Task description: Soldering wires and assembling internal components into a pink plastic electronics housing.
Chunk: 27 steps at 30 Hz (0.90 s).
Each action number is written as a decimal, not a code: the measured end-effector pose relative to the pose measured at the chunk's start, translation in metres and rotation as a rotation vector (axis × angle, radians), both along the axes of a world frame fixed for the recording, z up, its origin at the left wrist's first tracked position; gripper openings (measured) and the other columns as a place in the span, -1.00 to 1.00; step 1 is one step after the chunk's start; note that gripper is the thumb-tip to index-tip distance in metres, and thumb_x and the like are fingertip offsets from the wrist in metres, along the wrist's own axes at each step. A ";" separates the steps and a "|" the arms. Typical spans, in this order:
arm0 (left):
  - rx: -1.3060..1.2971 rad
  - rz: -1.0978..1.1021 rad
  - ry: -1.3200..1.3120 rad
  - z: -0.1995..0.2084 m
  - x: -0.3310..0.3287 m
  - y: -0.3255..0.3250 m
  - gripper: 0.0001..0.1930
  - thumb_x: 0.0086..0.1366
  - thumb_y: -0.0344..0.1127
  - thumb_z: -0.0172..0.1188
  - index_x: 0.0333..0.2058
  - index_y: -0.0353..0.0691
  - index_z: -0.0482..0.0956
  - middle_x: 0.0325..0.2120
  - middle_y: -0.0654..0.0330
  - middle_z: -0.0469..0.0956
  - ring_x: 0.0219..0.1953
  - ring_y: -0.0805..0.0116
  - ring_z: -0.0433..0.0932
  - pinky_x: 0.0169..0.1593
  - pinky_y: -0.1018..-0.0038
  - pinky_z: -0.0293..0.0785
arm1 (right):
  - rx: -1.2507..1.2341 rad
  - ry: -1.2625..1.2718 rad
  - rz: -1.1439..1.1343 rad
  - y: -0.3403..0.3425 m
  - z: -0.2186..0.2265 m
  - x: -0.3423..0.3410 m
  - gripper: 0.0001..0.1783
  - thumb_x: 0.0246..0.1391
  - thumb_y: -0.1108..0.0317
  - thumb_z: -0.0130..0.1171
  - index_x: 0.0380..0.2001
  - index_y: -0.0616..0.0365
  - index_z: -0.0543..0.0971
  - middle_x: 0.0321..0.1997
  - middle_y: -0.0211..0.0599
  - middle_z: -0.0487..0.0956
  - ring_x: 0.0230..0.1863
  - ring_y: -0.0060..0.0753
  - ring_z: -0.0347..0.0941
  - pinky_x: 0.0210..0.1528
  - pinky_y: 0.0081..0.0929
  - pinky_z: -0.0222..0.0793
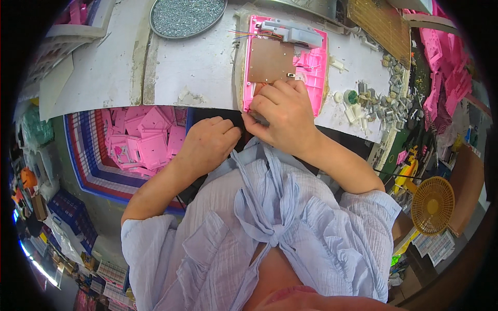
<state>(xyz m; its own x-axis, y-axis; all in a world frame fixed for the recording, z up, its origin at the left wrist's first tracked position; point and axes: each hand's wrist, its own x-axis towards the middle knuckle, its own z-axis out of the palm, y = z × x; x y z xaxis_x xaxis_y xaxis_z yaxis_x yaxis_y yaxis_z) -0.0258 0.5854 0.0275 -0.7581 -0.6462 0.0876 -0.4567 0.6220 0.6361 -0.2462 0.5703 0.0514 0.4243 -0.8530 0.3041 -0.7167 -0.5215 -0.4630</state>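
Pink plastic casing [315, 83] on the white worktop [192, 72], brown board [272, 59] inside; touching its near edge with the right hand [286, 114], fingers bent close together, cannot tell whether pinching anything. Holding the left hand [207, 141] back upward, fingers curled, near the worktop's edge; grip likewise unclear.

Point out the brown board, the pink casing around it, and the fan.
Brown board [271, 60]: head view, on the middle of its flat face.
Pink casing [314, 78]: head view, on its ribbed inside, right of the board.
Fan [432, 206]: head view, centre of its round grille.
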 end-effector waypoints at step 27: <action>-0.037 -0.291 0.322 0.003 -0.021 -0.090 -0.78 0.09 -0.34 0.47 -0.28 -0.11 0.64 -0.45 0.20 0.50 -0.44 0.15 0.52 -0.42 0.26 0.41 | -0.262 0.011 -0.463 -0.340 0.111 -0.322 -0.74 0.18 0.37 0.22 -0.08 0.18 0.67 -0.13 -0.17 0.69 -0.03 -0.27 0.59 0.09 -0.33 0.45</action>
<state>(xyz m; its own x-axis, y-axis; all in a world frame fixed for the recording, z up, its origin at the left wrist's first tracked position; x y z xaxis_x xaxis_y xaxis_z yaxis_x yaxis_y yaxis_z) -0.0471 0.4952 0.0307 -0.8385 -0.4015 0.3684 -0.0408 0.7205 0.6923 -0.5684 0.2306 0.1627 0.0260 -0.8480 0.5294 -0.9033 -0.2468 -0.3510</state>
